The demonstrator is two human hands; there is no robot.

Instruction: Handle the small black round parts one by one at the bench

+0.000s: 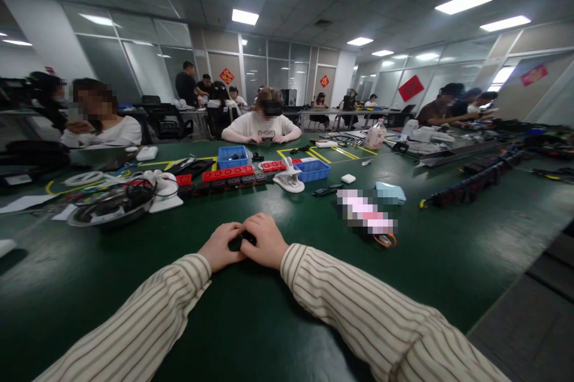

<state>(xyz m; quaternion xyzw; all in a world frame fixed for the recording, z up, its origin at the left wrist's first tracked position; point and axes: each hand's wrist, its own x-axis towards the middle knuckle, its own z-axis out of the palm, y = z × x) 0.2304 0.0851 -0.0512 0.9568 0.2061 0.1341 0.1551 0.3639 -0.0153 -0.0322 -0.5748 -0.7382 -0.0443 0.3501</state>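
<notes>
On the green table [314,286], my left hand [220,248] and my right hand [265,240] meet around a small black object [235,243]. The fingers of both hands curl over it and hide most of it, so its kind does not show. My left hand grips its left side, while the right one covers it from above and the right. Both forearms wear striped sleeves.
A metal bowl [96,217] of cables stands to the left. Farther back are red-and-black power strips [228,174], blue bins [314,171] and a white stand [289,179]. A pale blue pouch [390,193] lies right. A person [264,122] sits opposite.
</notes>
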